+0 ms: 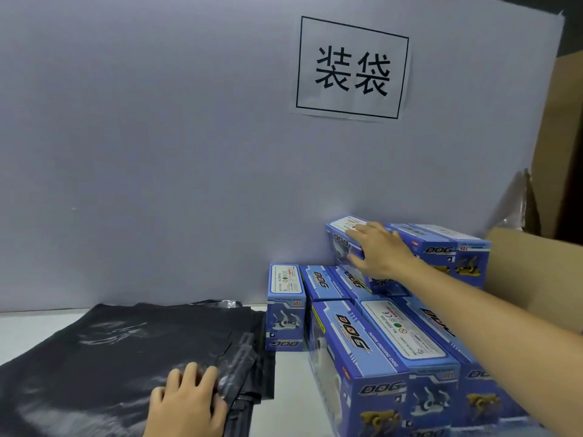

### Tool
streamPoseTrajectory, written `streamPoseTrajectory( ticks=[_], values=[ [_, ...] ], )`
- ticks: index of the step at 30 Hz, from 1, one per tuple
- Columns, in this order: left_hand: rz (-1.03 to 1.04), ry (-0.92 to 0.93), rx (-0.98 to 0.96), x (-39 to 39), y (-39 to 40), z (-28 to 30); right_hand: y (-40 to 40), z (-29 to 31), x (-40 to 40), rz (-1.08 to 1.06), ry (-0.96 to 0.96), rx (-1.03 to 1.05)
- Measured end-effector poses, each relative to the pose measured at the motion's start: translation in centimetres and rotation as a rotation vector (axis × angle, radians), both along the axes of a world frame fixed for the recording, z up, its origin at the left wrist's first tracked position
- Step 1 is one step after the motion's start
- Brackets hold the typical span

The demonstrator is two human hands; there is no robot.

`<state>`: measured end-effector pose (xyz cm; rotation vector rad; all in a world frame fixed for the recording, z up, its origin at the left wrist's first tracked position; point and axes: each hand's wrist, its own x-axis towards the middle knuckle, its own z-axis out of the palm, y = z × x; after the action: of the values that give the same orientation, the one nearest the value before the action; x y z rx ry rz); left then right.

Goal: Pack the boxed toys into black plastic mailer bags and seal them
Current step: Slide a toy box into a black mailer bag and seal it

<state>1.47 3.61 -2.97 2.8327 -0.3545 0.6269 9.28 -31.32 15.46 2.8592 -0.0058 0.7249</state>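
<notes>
Several blue "DOG" toy boxes are stacked at the right. My right hand reaches to the top-left box of the back stack and grips it, fingers over its top and thumb on its front face. A stack of black plastic mailer bags lies flat on the white table at the left. My left hand rests on the bags near their right edge, fingers bent over the plastic. A single box stands upright beside the bags.
A grey partition board with a white paper sign closes off the back. An open cardboard carton stands at the far right behind the boxes. A strip of white table shows between bags and boxes.
</notes>
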Motion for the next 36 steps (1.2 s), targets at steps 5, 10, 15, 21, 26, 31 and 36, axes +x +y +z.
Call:
streamPoseTrajectory(
  ticks=[5,10,15,21,26,31,36],
  values=[
    [0.047,-0.012,0.034,-0.2,0.2,0.0,0.9,-0.2,-0.6,0.063,-0.131,0.105],
    [-0.030,0.018,-0.026,0.2,0.4,-0.7,2.3,0.1,-2.1,0.218,-0.449,0.396],
    [-0.080,0.095,0.106,0.3,1.6,-0.1,6.1,0.9,-4.0,0.344,-0.664,0.749],
    [-0.123,0.119,0.049,-1.3,4.0,1.9,12.7,-2.1,-7.9,0.519,-0.670,1.222],
    [-0.097,0.010,-0.594,-0.9,5.1,3.0,17.4,-5.7,-10.2,0.656,-0.502,1.381],
    [-0.072,0.084,-1.458,-0.8,5.2,4.8,19.1,-10.0,-10.5,0.591,-0.283,1.552],
    [-0.097,0.422,-1.765,-1.2,5.5,5.4,19.3,-12.7,-11.4,0.568,-0.015,1.652]
  ],
)
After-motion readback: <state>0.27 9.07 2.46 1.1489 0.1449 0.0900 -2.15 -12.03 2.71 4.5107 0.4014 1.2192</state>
